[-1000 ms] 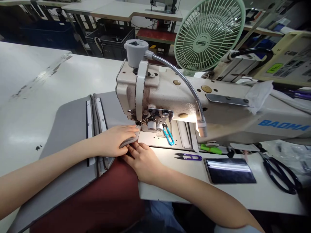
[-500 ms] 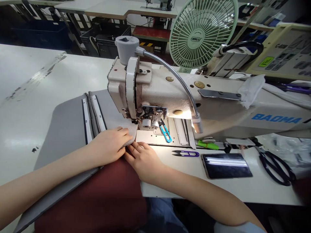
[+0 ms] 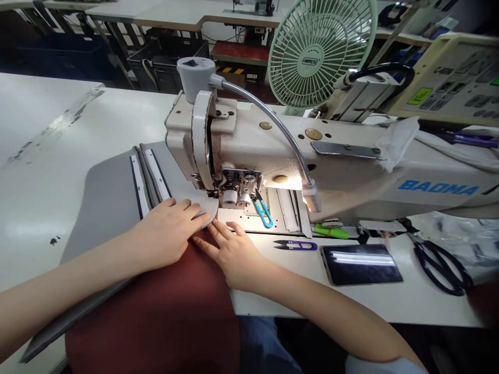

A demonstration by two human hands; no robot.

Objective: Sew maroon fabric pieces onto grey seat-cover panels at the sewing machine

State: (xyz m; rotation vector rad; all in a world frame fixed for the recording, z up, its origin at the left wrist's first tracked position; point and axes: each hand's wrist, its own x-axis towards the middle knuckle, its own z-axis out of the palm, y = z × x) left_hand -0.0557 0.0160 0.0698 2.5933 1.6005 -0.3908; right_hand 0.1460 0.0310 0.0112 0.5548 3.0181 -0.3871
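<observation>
My left hand (image 3: 167, 234) lies on a grey fabric panel (image 3: 105, 192) close to the sewing head, its fingers stretched out over the panel's rounded corner. Dark red material (image 3: 167, 311) hangs below that panel and over the table's front edge. Beside the corner, my right hand (image 3: 236, 254) rests with fingers extended, the tips touching the edge where grey meets red. The sewing machine's (image 3: 230, 195) needle area stands just behind the corner; its needle is hidden. Two white strips with dark edging (image 3: 158, 171) run across the panel.
Blue thread snips (image 3: 264, 210) lie on the machine bed. Purple snips (image 3: 296, 245), a phone (image 3: 362, 265) and black-handled scissors (image 3: 442, 265) are to the right. A bendable lamp (image 3: 312, 196) lights the bed. Behind stands a green fan (image 3: 312, 59).
My left fingers have spread flatter over the grey corner, and my right fingers have straightened along its edge. The red material shows more below. The view has shifted slightly.
</observation>
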